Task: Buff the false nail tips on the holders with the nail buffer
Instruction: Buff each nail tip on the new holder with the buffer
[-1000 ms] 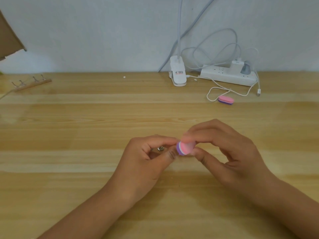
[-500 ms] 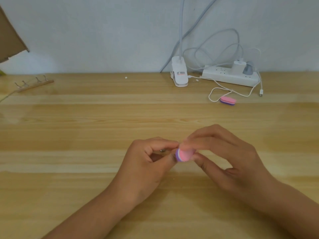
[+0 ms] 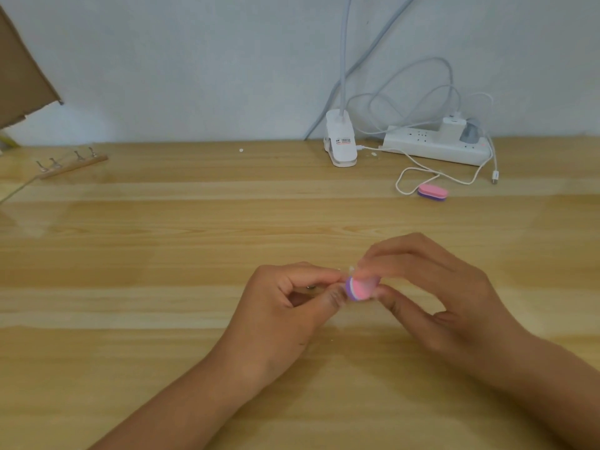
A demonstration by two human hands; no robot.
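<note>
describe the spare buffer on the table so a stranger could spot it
Find the white power strip at the wall, far right of the table. In front of it, by a white cable loop, lies the spare buffer: a pink-over-purple oval, the only one lying loose.

- Nail buffer (image 3: 359, 288): pink face, white middle layer, purple edge.
- Second buffer (image 3: 432, 192): pink over purple.
- Surface (image 3: 162, 254): pale wood with lengthwise grain bands.
- Power strip (image 3: 431, 146), lamp clip (image 3: 341, 142) and cables (image 3: 418, 172): white.
- Wall (image 3: 194, 60): light grey.
- Cardboard (image 3: 19, 82): brown.
</note>
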